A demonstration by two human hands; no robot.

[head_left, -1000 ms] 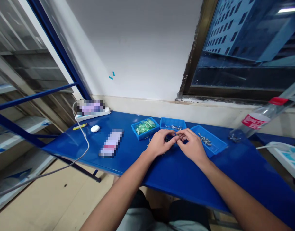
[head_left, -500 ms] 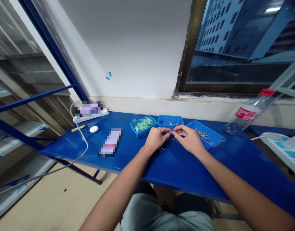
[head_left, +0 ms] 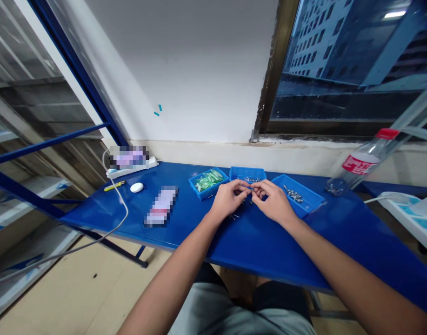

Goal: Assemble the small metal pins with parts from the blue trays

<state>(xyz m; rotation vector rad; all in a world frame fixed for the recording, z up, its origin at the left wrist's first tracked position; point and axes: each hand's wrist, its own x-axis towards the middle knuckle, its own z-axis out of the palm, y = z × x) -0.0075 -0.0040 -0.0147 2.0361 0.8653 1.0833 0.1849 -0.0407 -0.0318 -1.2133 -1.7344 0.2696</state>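
We see a small part (head_left: pixel 251 188), apparently, pinched between fingertips of the left hand (head_left: pixel 229 197) and right hand (head_left: pixel 273 200); each grip is closed on it. Nearby, loose metal pieces (head_left: pixel 235 216) lie on the table (head_left: pixel 262 249). Beyond, we find the left tray (head_left: pixel 200 194) with green items (head_left: pixel 210 180), the middle tray (head_left: pixel 247 171) and right tray (head_left: pixel 310 204) with metal pieces.

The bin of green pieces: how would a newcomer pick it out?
On the blue table, look toward the wall, at the leftmost of three blue bins. Green pieces fill it; the middle bin and right bin hold small metallic pieces.
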